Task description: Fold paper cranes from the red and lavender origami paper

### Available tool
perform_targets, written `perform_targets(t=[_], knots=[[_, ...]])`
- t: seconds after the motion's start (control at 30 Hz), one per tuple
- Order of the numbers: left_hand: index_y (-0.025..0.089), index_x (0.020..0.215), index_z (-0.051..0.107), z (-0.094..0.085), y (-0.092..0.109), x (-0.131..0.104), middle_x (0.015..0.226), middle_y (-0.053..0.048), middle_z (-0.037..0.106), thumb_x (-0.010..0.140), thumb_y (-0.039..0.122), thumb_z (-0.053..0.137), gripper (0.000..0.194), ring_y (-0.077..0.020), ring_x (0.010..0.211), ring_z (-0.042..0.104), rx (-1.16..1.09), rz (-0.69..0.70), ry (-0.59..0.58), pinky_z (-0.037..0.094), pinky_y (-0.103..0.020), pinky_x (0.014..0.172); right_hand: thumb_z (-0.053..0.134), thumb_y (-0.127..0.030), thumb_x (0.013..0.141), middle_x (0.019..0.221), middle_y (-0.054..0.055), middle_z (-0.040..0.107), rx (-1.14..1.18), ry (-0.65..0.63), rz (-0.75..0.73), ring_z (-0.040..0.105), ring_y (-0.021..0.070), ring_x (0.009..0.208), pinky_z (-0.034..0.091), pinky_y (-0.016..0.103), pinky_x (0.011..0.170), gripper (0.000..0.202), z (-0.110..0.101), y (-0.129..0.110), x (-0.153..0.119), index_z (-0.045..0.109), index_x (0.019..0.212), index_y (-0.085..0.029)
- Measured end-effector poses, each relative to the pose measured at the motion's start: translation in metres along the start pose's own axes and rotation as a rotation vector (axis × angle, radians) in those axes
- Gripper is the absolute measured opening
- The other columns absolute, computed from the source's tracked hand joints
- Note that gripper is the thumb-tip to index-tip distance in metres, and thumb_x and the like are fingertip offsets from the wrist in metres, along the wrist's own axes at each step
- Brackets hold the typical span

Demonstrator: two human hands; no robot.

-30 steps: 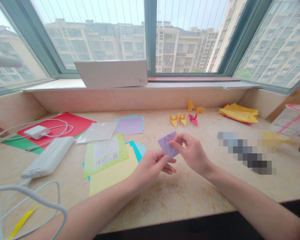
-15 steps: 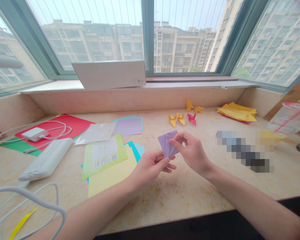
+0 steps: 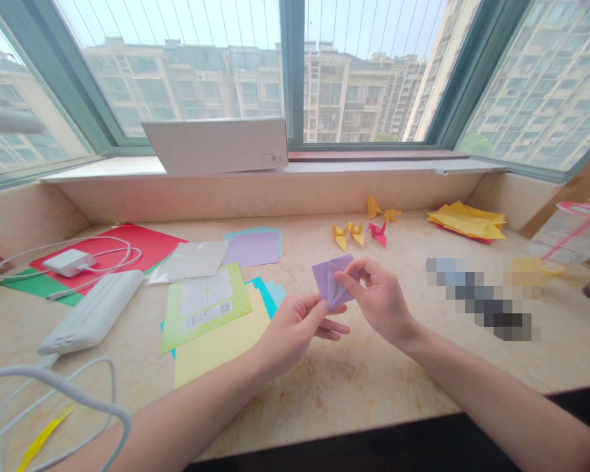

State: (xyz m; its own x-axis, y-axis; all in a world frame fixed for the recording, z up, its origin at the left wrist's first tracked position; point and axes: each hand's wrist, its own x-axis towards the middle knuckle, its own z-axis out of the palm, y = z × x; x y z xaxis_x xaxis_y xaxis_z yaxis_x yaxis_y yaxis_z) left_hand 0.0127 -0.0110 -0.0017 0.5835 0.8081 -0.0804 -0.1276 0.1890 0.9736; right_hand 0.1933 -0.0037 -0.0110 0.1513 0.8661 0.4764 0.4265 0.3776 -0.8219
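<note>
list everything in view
folded paper: 1, purple, held centre
paper birds: several, yellow, beyond folded paper
other bird: 1, pink, alongside
paper pile: 1, yellow over red, right rear
cup: 1, clear, right edge
pixelated patches: 2, unclear, right
packet: 1, green, left of centre
bare sheet: 1, pale yellow, under packet
blue sheets: several, blue, alongside
sleeve: 1, clear, behind packet
small stack: 1, purple over blue, centre rear
large sheets: 2+, red over green, left rear
adapter: 1, white, on large sheets
slab: 1, white, left
cables: count unclear, white, left
strip: 1, yellow, near left
box: 1, white, on sill
window frame: 1, green, rear
counter: 1, beige, underneath
left hand: 1, bare, on folded paper
right hand: 1, bare, on folded paper
</note>
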Motion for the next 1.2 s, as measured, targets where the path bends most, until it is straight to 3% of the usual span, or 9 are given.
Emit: perform_targets(t=[0.4, 0.57, 0.83, 1.2], knots=[[0.013, 0.114, 0.069, -0.0008, 0.0017, 0.0011, 0.113, -0.014, 0.073, 0.087, 0.046, 0.068, 0.043, -0.0228, 0.087, 0.076, -0.034, 0.012, -0.015, 0.06, -0.033, 0.079, 0.068, -0.043, 0.087, 0.073, 0.0, 0.061, 0.039, 0.008, 0.004, 0.054, 0.0162, 0.065, 0.044, 0.03, 0.062, 0.023, -0.0006, 0.0012, 0.0005, 0.06, 0.079, -0.023], [0.01, 0.096, 0.07, -0.0017, 0.0017, 0.0004, 0.094, -0.013, 0.076, 0.083, 0.049, 0.073, 0.042, -0.0222, 0.081, 0.076, -0.068, -0.047, 0.002, 0.06, -0.034, 0.078, 0.069, -0.043, 0.087, 0.073, 0.0, 0.06, 0.069, 0.016, 0.0, 0.054, 0.016, 0.065, 0.044, 0.029, 0.061, 0.024, -0.0013, 0.0033, 0.0003, 0.06, 0.08, -0.022], [0.01, 0.089, 0.07, -0.0017, 0.0032, 0.0024, 0.087, -0.011, 0.076, 0.074, 0.051, 0.08, 0.045, -0.0221, 0.079, 0.075, -0.069, -0.045, 0.013, 0.061, -0.035, 0.078, 0.07, -0.04, 0.087, 0.073, 0.0, 0.06, 0.096, 0.021, -0.012, 0.053, 0.0154, 0.066, 0.043, 0.028, 0.061, 0.022, -0.0016, 0.0048, 0.0002, 0.06, 0.08, -0.022], [0.01, 0.087, 0.07, -0.0004, 0.0029, -0.0005, 0.085, -0.011, 0.077, 0.076, 0.046, 0.079, 0.039, -0.022, 0.078, 0.076, -0.087, -0.038, 0.013, 0.061, -0.033, 0.076, 0.071, -0.036, 0.087, 0.075, -0.001, 0.061, 0.132, 0.035, -0.056, 0.055, 0.0147, 0.068, 0.044, 0.028, 0.064, 0.018, -0.0016, 0.007, 0.0005, 0.061, 0.081, -0.022]])
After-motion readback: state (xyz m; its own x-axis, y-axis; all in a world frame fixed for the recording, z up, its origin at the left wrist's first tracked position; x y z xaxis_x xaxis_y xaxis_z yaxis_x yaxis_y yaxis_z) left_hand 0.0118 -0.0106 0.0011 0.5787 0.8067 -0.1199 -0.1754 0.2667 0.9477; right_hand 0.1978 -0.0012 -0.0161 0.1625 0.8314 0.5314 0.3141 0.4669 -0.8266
